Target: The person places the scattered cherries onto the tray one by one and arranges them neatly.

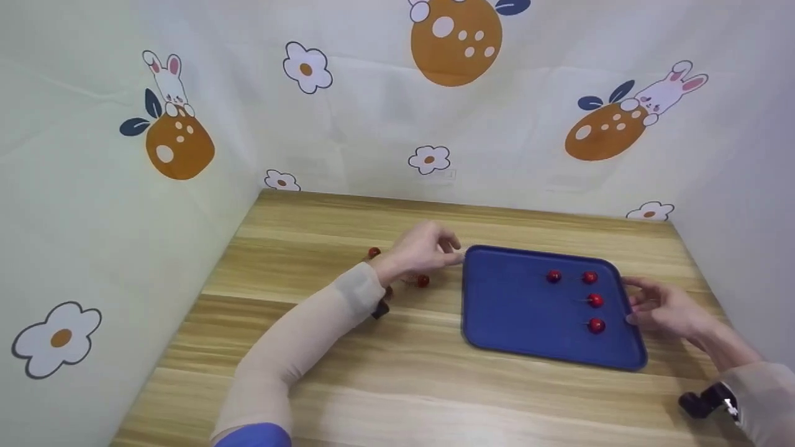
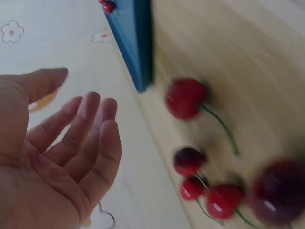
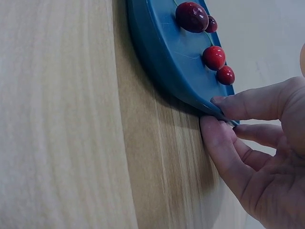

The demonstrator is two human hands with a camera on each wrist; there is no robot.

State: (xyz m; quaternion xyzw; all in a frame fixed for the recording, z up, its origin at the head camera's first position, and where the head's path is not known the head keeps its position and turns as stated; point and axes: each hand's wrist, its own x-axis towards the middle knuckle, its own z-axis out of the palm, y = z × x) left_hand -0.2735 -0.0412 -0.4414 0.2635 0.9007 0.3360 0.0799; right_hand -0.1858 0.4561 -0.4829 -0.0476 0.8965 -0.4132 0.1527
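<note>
A blue rectangular tray [image 1: 522,310] lies on the wooden table, with several red cherries [image 1: 595,300] on its right half, stems attached. At the tray's right rim my right hand [image 1: 667,307] pinches the edge. In the right wrist view its thumb [image 3: 250,102] is over the rim and fingers come from below. My left hand [image 1: 428,248] is beside the tray's upper left corner, palm bare and fingers loosely bent in the left wrist view. More cherries [image 2: 186,99] with green stems lie on the table near it, partly hidden by my left forearm in the head view.
Pale cloth walls [image 1: 366,118] printed with rabbits, oranges and flowers enclose the wooden table [image 1: 397,397] at the back and sides. A black wrist-camera mount [image 1: 705,400] sits under my right wrist, close to the table's right side.
</note>
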